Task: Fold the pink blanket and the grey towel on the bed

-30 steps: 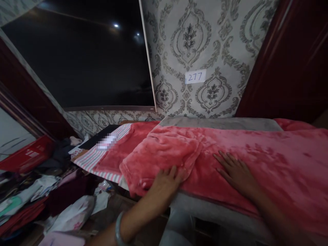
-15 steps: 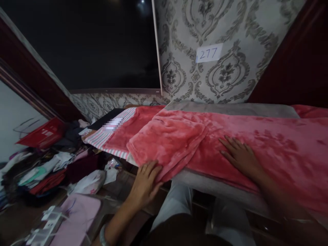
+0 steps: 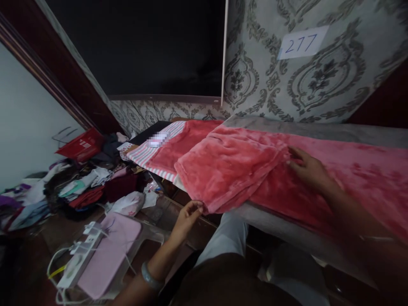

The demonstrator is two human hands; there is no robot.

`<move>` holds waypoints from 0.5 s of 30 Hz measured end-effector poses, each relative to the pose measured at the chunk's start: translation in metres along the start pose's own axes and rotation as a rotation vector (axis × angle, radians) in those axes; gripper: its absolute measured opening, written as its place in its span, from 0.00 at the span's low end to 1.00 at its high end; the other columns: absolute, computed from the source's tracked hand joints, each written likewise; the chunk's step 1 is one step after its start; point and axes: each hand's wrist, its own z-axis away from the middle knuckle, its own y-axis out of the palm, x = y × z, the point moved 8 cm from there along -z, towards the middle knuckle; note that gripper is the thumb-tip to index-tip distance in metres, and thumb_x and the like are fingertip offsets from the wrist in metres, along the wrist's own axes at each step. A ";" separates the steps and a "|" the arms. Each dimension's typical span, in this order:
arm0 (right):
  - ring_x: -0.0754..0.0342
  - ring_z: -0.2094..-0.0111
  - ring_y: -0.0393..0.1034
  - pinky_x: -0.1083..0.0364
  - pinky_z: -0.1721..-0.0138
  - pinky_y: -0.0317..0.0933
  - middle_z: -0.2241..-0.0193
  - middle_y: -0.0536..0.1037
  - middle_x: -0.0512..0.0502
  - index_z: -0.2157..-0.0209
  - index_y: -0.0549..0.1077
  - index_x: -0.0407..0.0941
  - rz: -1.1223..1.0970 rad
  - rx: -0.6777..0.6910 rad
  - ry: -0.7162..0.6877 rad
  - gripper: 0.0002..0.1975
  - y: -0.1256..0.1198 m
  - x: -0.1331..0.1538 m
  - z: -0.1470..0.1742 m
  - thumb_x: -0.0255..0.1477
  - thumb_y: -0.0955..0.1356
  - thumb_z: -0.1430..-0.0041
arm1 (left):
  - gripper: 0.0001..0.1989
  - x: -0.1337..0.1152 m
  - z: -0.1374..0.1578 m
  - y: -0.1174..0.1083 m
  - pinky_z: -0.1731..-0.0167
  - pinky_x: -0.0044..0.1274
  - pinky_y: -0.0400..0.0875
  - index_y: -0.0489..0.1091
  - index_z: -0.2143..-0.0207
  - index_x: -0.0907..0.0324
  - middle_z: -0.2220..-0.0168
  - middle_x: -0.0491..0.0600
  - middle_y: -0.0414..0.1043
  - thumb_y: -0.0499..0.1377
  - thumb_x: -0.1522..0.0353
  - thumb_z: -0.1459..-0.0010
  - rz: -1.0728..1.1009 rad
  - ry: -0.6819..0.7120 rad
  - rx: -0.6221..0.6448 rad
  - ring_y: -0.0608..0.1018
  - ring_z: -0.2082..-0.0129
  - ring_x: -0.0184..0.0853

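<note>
A pink plush fleece cloth (image 3: 229,165) lies along a grey-covered surface (image 3: 264,221), its left end folded over in a slanted flap. At the flap's lower front corner, my left hand (image 3: 188,216) is closed, pinching the edge between thumb and fingers. My right hand (image 3: 307,168) is at the flap's upper right corner, thumb and fingers bent around a bit of the pink cloth; its grip is partly hidden. Under the flap, to the left, spreads a darker red fleece piece with a striped border (image 3: 143,158).
A large dark screen (image 3: 153,46) hangs behind on patterned wallpaper, beside a paper marked 277 (image 3: 302,42). Clothes in a heap (image 3: 86,195) and a red basket (image 3: 81,144) are on the left. A power strip (image 3: 79,255) rests on a pink-topped stool (image 3: 111,250).
My right hand has gone from lying flat on the cloth to the flap's upper corner. My left hand has closed on the lower corner. The view has shifted left.
</note>
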 end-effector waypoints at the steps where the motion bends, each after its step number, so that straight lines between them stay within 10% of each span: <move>1: 0.39 0.48 0.73 0.39 0.44 0.66 0.45 0.76 0.38 0.40 0.70 0.46 -0.020 -0.010 0.032 0.30 0.006 0.001 -0.007 0.29 0.69 0.46 | 0.23 0.002 0.000 0.002 0.64 0.23 0.70 0.78 0.67 0.59 0.68 0.48 0.78 0.73 0.53 0.60 0.001 0.005 -0.006 0.77 0.67 0.34; 8: 0.51 0.69 0.75 0.52 0.64 0.71 0.69 0.81 0.47 0.43 0.71 0.43 -0.209 -0.011 0.158 0.30 0.032 -0.003 -0.031 0.24 0.69 0.51 | 0.30 0.020 -0.012 0.011 0.59 0.27 0.73 0.80 0.65 0.60 0.64 0.53 0.80 0.76 0.51 0.69 0.161 -0.090 -0.137 0.81 0.60 0.43; 15: 0.51 0.65 0.76 0.53 0.60 0.70 0.65 0.82 0.48 0.54 0.76 0.45 -0.296 0.013 0.086 0.23 0.049 -0.003 -0.035 0.24 0.69 0.56 | 0.28 0.004 -0.004 0.040 0.51 0.33 0.75 0.80 0.61 0.62 0.64 0.55 0.83 0.77 0.57 0.65 0.299 -0.161 -0.088 0.83 0.58 0.48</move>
